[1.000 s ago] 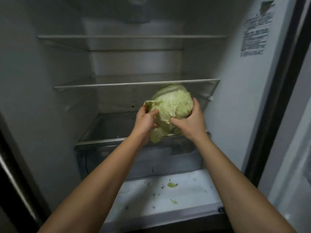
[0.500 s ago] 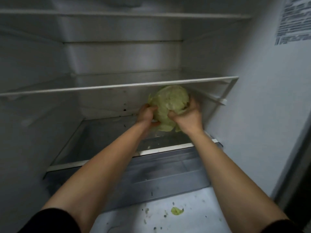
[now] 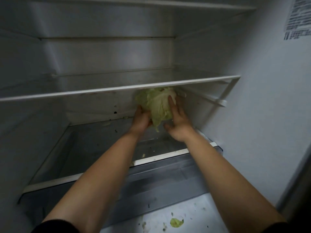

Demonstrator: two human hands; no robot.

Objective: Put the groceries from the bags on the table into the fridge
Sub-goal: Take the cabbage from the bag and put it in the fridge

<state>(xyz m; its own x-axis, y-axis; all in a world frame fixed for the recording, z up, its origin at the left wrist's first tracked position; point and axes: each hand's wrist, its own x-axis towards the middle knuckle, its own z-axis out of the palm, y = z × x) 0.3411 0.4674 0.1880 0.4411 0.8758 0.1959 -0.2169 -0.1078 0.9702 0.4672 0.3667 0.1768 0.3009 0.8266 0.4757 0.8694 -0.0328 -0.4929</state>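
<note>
A pale green cabbage (image 3: 155,105) is deep inside the open fridge, at the back right of the glass shelf (image 3: 94,145) above the drawer. Its top is hidden behind the front rim of the shelf above (image 3: 117,89). My left hand (image 3: 140,121) cups the cabbage from below on its left side. My right hand (image 3: 176,122) lies flat against its right side with the fingers stretched upward and the thumb spread out. Whether the cabbage rests on the glass I cannot tell.
A grey drawer (image 3: 151,182) sits under the glass shelf. Cabbage scraps (image 3: 175,222) lie on the white ledge in front of it. The right fridge wall (image 3: 262,115) is close to my right hand and carries a printed label (image 3: 297,17). The upper shelves hold nothing.
Both hands have carried the cabbage from the shelf's front edge deeper in, under the upper shelf. The view has moved closer. My right hand's fingers have loosened from a grip to a flat hold.
</note>
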